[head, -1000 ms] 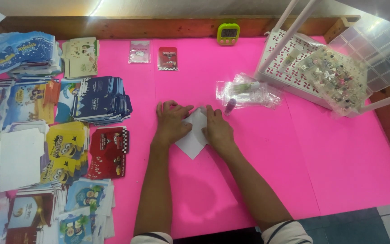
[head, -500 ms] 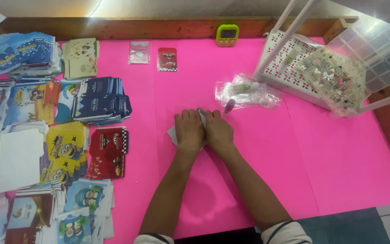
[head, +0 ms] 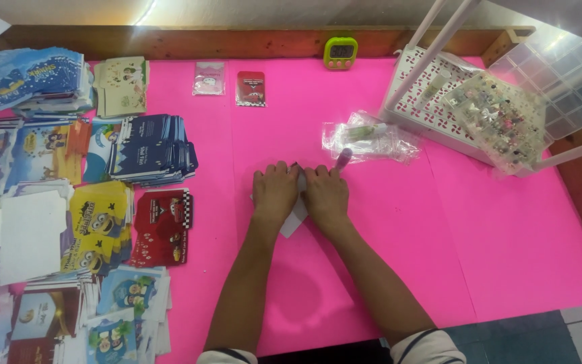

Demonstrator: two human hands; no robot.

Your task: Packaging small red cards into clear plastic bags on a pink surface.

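I saw a pink table (head: 506, 256) with a wooden rim (head: 237, 42) along its far edge. On its left side lay stacks of printed cards: blue ones (head: 31, 77) in the far corner, cream ones (head: 121, 86) beside them, dark blue ones (head: 153, 148) nearer the middle, then yellow (head: 99, 219) and red (head: 163, 226) stacks. Two small packets, one pale (head: 209, 78) and one red (head: 250, 88), lay near the far rim, and a green timer (head: 341, 52) stood to their right. A clear bag (head: 372, 138) lay just beside a white basket (head: 415, 101) on the right. A white paper (head: 296, 217) lay flat at the middle, under both hands.
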